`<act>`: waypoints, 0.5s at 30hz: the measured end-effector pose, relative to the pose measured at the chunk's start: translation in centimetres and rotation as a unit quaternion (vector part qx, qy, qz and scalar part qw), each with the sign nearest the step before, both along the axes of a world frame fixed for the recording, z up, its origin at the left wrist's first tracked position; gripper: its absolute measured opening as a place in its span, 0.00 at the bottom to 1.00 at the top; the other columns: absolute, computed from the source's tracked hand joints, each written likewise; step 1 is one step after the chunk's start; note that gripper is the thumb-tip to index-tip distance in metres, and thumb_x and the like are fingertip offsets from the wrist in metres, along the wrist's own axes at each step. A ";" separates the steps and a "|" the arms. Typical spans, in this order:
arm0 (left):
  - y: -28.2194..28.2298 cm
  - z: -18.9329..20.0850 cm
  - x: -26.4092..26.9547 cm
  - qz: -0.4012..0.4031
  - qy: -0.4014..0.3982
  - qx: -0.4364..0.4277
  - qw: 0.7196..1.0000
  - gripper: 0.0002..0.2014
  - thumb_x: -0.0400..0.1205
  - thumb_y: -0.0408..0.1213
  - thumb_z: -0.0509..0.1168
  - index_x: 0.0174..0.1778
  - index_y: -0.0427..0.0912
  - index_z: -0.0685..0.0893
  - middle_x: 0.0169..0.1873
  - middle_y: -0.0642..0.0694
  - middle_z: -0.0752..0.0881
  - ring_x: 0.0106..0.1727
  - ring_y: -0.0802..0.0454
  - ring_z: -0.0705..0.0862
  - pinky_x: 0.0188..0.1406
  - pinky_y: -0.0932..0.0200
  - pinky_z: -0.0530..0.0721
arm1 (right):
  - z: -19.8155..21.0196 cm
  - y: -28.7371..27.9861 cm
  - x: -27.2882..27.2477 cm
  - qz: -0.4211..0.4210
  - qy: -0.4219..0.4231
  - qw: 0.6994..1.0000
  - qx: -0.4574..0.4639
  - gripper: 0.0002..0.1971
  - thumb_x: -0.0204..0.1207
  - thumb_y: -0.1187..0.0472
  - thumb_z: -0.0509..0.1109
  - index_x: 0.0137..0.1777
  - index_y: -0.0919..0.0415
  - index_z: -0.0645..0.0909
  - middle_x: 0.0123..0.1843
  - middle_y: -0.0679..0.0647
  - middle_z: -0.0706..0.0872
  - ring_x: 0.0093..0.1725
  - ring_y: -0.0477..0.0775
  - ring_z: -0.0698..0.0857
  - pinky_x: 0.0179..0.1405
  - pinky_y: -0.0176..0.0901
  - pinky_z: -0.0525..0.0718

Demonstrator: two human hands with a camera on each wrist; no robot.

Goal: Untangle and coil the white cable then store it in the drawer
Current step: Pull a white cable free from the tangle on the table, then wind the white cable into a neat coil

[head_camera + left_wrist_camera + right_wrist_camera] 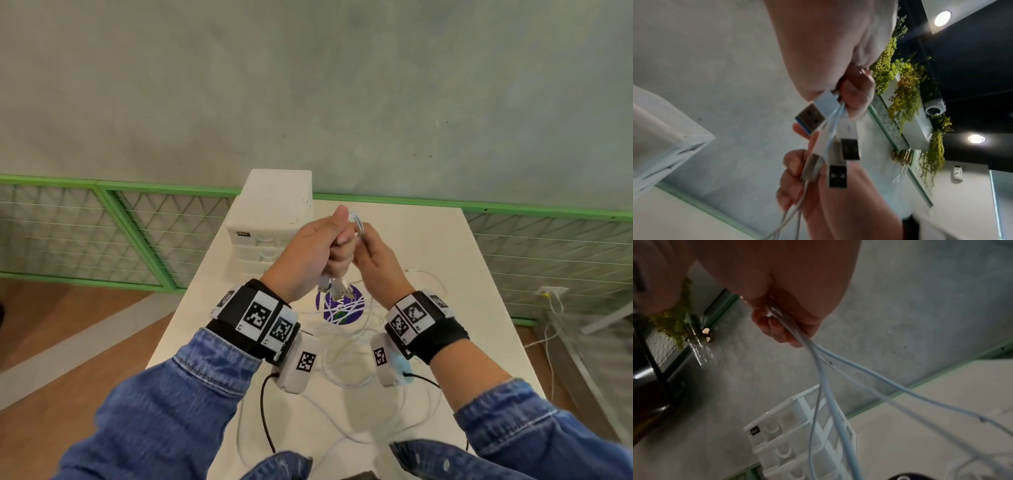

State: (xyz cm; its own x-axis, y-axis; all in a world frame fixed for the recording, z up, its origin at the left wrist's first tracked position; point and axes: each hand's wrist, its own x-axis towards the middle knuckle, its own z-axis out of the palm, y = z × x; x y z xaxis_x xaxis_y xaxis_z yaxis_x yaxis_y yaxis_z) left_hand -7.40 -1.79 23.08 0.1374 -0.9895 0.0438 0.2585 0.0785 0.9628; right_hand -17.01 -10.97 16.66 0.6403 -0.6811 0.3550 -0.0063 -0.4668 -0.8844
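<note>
drawer unit [272,222] on table [479,342] at 11 o'clock, back edge. Both hands raised over table centre, left hand [308,253] at 9, right hand [380,263] at 3, touching. Cable [346,346] strands on table beneath, 6 o'clock, over round sticker [323,301].

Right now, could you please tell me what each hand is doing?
Left hand: gripping a bunch of white cables, USB plugs hanging below the fist.
Right hand: pinching strands of the same white cables.
</note>
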 end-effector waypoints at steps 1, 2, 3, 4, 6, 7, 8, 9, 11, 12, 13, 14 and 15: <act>-0.1 0.4 0.0 0.009 0.016 -0.011 1.000 0.21 0.82 0.53 0.49 0.27 0.44 0.64 0.17 0.55 0.61 0.17 0.60 0.56 0.20 0.63 0.53 | -0.2 0.3 -0.1 0.002 -0.003 1.000 0.010 0.12 0.82 0.53 0.53 0.54 0.33 0.73 0.36 0.63 0.78 0.37 0.50 0.76 0.42 0.54 0.79; -0.2 0.7 0.2 0.022 0.028 -0.019 0.999 0.22 0.84 0.52 0.47 0.27 0.44 0.63 0.17 0.55 0.61 0.17 0.60 0.56 0.20 0.62 0.52 | -0.2 0.4 -0.2 -0.004 -0.006 1.000 0.016 0.12 0.82 0.53 0.52 0.55 0.35 0.73 0.34 0.57 0.77 0.35 0.47 0.75 0.39 0.50 0.77; -0.3 0.8 0.4 0.039 0.038 -0.026 0.998 0.22 0.86 0.50 0.45 0.28 0.43 0.63 0.17 0.55 0.62 0.16 0.60 0.56 0.20 0.62 0.52 | -0.2 0.6 -0.3 -0.007 -0.012 1.000 0.021 0.12 0.82 0.54 0.51 0.57 0.37 0.72 0.33 0.51 0.75 0.33 0.45 0.74 0.38 0.45 0.76; -0.4 0.9 0.6 0.057 0.046 -0.032 0.997 0.22 0.87 0.50 0.44 0.29 0.43 0.62 0.17 0.55 0.62 0.16 0.60 0.57 0.21 0.63 0.52 | -0.1 0.7 -0.4 -0.008 -0.019 0.999 0.025 0.13 0.83 0.55 0.50 0.60 0.40 0.72 0.33 0.49 0.75 0.32 0.45 0.73 0.37 0.42 0.75; -0.6 0.7 0.5 0.092 0.059 -0.044 0.993 0.22 0.88 0.48 0.43 0.30 0.43 0.63 0.17 0.55 0.62 0.16 0.60 0.57 0.19 0.63 0.54 | 0.1 1.1 -0.3 -0.004 -0.028 0.999 0.037 0.13 0.84 0.56 0.50 0.62 0.48 0.73 0.34 0.49 0.76 0.33 0.43 0.74 0.37 0.37 0.76; -0.7 0.4 0.3 0.111 0.070 -0.051 0.990 0.21 0.88 0.48 0.43 0.31 0.43 0.64 0.17 0.55 0.63 0.16 0.60 0.58 0.18 0.65 0.56 | 0.0 1.4 -0.1 -0.005 -0.031 0.998 0.049 0.13 0.85 0.56 0.50 0.62 0.52 0.74 0.35 0.53 0.77 0.34 0.43 0.75 0.37 0.36 0.76; -0.8 0.1 -0.1 0.129 0.085 -0.057 0.986 0.21 0.88 0.47 0.42 0.32 0.43 0.65 0.17 0.55 0.63 0.16 0.60 0.58 0.17 0.66 0.58 | 0.1 1.7 0.1 -0.004 -0.039 0.997 0.066 0.14 0.85 0.55 0.49 0.62 0.54 0.74 0.38 0.61 0.79 0.36 0.45 0.76 0.38 0.37 0.77; -0.9 -0.1 -0.3 0.147 0.103 -0.064 0.982 0.21 0.88 0.47 0.42 0.32 0.42 0.65 0.17 0.55 0.64 0.16 0.60 0.59 0.16 0.68 0.60 | 0.1 2.1 0.3 -0.001 -0.049 0.995 0.091 0.16 0.84 0.52 0.49 0.61 0.55 0.76 0.43 0.70 0.79 0.39 0.48 0.77 0.40 0.40 0.78; -0.9 -0.5 -0.7 0.173 0.134 -0.074 0.973 0.21 0.89 0.47 0.42 0.33 0.42 0.66 0.17 0.55 0.64 0.16 0.60 0.59 0.15 0.69 0.61 | 0.0 2.7 0.5 -0.001 -0.062 0.988 0.141 0.21 0.82 0.46 0.47 0.60 0.56 0.78 0.50 0.77 0.78 0.41 0.55 0.77 0.40 0.51 0.79; -0.9 -0.7 -0.8 0.183 0.144 -0.075 0.970 0.21 0.88 0.48 0.43 0.33 0.42 0.66 0.17 0.55 0.64 0.16 0.60 0.59 0.15 0.68 0.61 | 0.1 3.0 0.6 -0.007 -0.065 0.986 0.156 0.23 0.82 0.46 0.47 0.60 0.56 0.79 0.50 0.78 0.78 0.40 0.56 0.77 0.39 0.52 0.78; -0.9 -0.8 -1.0 0.191 0.150 -0.075 0.967 0.21 0.88 0.48 0.43 0.33 0.42 0.67 0.17 0.55 0.64 0.16 0.60 0.59 0.15 0.68 0.60 | 0.1 3.1 0.7 -0.015 -0.067 0.984 0.165 0.23 0.83 0.46 0.47 0.58 0.58 0.79 0.47 0.79 0.78 0.39 0.56 0.77 0.38 0.52 0.77; -0.9 -1.0 -1.3 0.196 0.155 -0.075 0.965 0.21 0.88 0.48 0.43 0.33 0.42 0.67 0.17 0.55 0.64 0.16 0.60 0.59 0.15 0.67 0.60 | 0.0 3.2 0.9 -0.029 -0.061 0.983 0.168 0.24 0.83 0.45 0.47 0.54 0.60 0.80 0.43 0.77 0.79 0.37 0.56 0.77 0.37 0.51 0.77; -0.8 -1.2 -1.6 0.201 0.157 -0.076 0.964 0.21 0.88 0.48 0.44 0.32 0.42 0.67 0.17 0.54 0.64 0.16 0.59 0.59 0.16 0.67 0.59 | 0.0 3.2 1.0 -0.040 -0.050 0.984 0.167 0.26 0.82 0.44 0.47 0.50 0.62 0.81 0.39 0.72 0.81 0.36 0.55 0.78 0.38 0.51 0.78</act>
